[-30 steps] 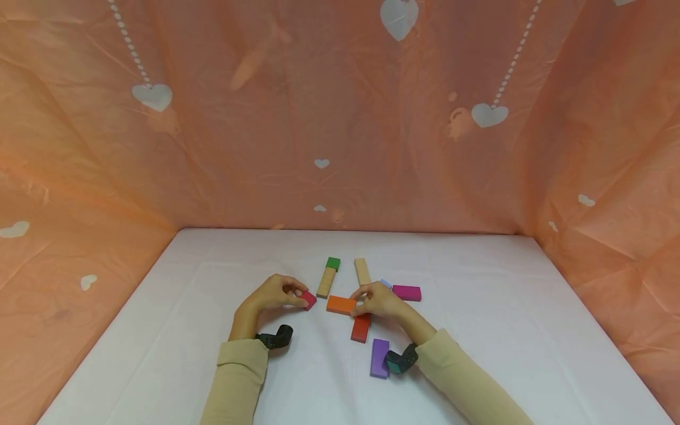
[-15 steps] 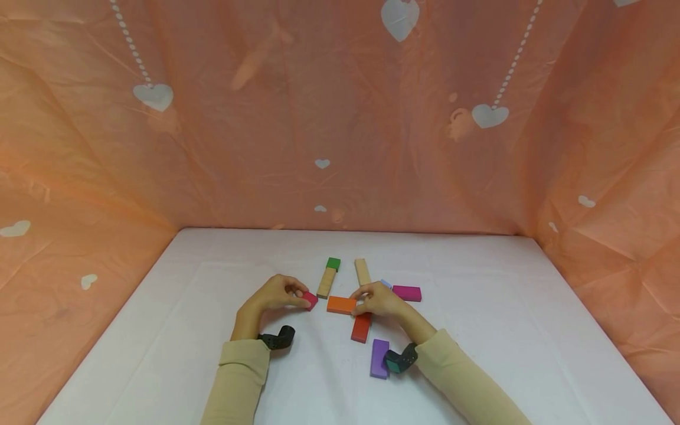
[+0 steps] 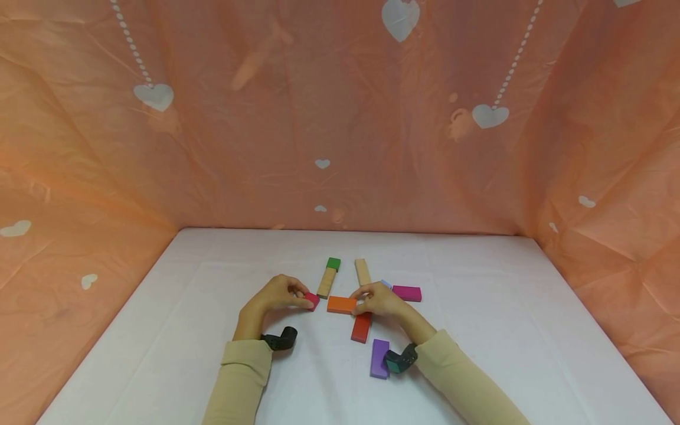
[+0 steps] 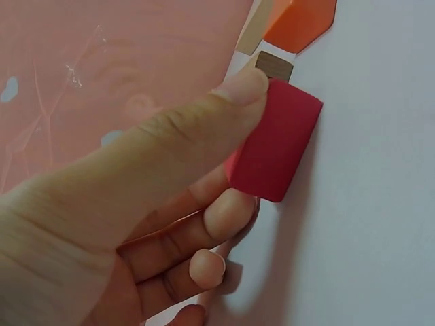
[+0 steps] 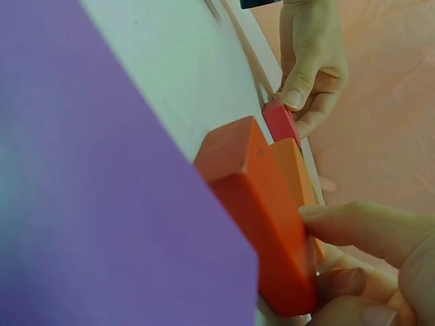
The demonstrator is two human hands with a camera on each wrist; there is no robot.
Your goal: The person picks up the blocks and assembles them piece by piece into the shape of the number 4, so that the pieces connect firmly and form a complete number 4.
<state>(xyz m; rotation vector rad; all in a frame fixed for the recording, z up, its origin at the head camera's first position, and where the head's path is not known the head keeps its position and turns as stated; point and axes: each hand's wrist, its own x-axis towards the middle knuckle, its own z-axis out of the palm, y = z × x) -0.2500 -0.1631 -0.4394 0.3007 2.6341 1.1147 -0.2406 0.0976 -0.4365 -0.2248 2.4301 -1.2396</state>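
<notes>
Pinching the pinkish-red rectangular block (image 3: 314, 298) beside the unpainted rectangular wooden block (image 3: 326, 283), the left hand (image 3: 278, 293) leaves one end exposed, presumably for clearance. The right hand (image 3: 381, 300) grips the flat orange rectangular block (image 3: 341, 304) at its right end, apparently to steady it on the white surface (image 3: 467, 307).

Nine straight-edged blocks: seven coloured, two plain wood.
One pinkish-red block (image 3: 313, 300), one orange rectangular block (image 3: 341, 304), one red rectangular block (image 3: 360, 329), one purple rectangular block (image 3: 379, 354), one magenta rectangular block (image 3: 406, 293), one small green block (image 3: 333, 263), one partly hidden light blue block (image 3: 386, 284); two pale natural-wood planks (image 3: 326, 283); one bare left hand (image 3: 278, 292), one bare right hand (image 3: 383, 299); two black wrist cameras (image 3: 287, 338); two tan fabric sleeves (image 3: 236, 378); one white-topped table (image 3: 186, 342).
</notes>
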